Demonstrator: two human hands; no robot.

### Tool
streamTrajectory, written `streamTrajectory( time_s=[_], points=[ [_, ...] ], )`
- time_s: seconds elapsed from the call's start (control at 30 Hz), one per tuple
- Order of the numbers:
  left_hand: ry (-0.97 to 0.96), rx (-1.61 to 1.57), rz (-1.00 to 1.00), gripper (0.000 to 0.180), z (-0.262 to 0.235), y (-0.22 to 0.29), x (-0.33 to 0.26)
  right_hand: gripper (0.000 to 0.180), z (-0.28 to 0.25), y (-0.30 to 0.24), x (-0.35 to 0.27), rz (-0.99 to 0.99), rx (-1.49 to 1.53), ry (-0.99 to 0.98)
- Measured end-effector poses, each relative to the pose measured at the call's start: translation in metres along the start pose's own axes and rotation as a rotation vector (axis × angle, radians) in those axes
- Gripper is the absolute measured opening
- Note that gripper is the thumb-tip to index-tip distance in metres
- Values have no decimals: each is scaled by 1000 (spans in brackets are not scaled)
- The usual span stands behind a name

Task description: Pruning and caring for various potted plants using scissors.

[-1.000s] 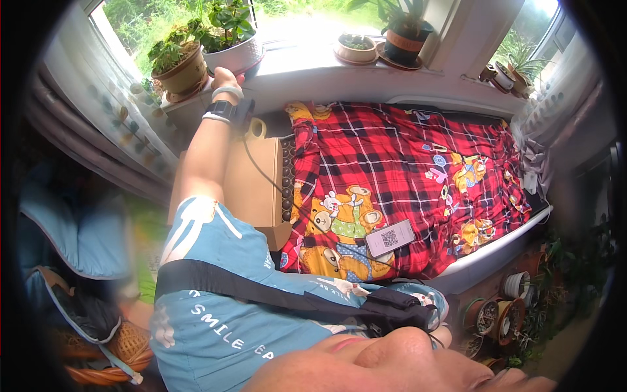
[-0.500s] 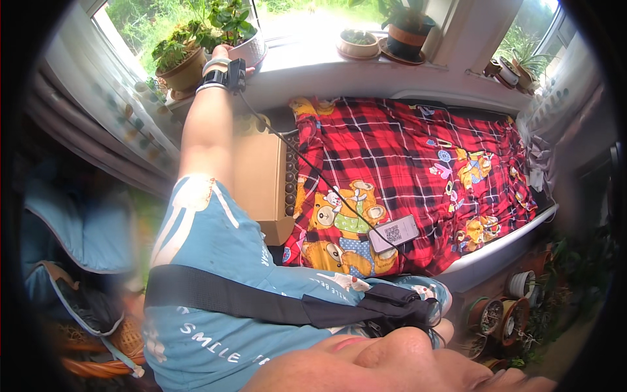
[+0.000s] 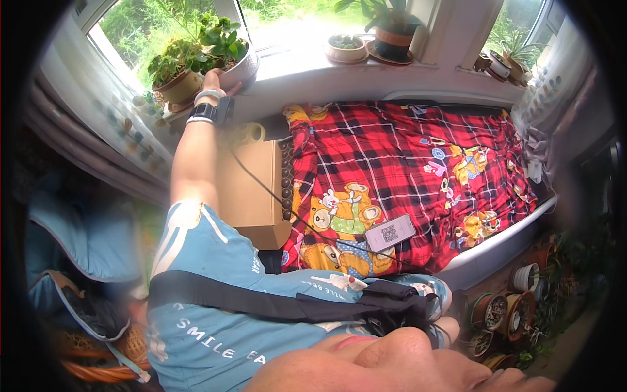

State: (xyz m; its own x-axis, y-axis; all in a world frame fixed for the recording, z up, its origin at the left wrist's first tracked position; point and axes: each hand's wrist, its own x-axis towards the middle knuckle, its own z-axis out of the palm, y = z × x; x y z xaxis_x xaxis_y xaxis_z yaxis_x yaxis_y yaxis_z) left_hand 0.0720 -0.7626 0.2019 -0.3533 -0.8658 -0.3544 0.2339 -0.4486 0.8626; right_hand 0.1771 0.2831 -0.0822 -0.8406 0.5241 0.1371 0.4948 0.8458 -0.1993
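My left hand (image 3: 212, 80) reaches up to the windowsill, a dark watch (image 3: 212, 110) on its wrist. It is closed at the near left side of a white flowerpot (image 3: 245, 68) with a broad-leaved green plant (image 3: 222, 39). Part of the fingers is hidden against the pot, which stands on a pinkish saucer. Close beside the hand on the left is a tan flowerpot (image 3: 175, 91) with a low leafy plant. A dark cable (image 3: 274, 193) trails from near the wrist across to my lap. My right hand does not show.
Below my arm lies a brown cardboard box (image 3: 251, 189), with a roll of tape (image 3: 251, 132) by it. A red plaid cloth (image 3: 385, 150) with a phone (image 3: 390, 233) on it covers a bed-like surface. A small white pot (image 3: 346, 49) and a dark pot (image 3: 394, 42) share the sill. More pots (image 3: 490, 312) stand lower right.
My left hand has come slightly nearer along the white flowerpot's side. The view has shifted a little, and the cable hangs lower.
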Motion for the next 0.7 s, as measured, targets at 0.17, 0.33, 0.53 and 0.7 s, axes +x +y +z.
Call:
streamTrajectory(
  time_s=[0.17,0.33,0.53,0.7],
  points=[
    [2,30,44,40,3,-6,5,33,-4,5,3,13,0,4],
    [64,90,-7,32,8,-4,44,33,-8,13,11,16,8,17],
    [-43,-7,-19,42,6,-3,32,26,18,54,3,-8,89,182],
    [-125,-134,-155,49,-7,-21,36,26,-10,101,3,133,161,100]
  ],
)
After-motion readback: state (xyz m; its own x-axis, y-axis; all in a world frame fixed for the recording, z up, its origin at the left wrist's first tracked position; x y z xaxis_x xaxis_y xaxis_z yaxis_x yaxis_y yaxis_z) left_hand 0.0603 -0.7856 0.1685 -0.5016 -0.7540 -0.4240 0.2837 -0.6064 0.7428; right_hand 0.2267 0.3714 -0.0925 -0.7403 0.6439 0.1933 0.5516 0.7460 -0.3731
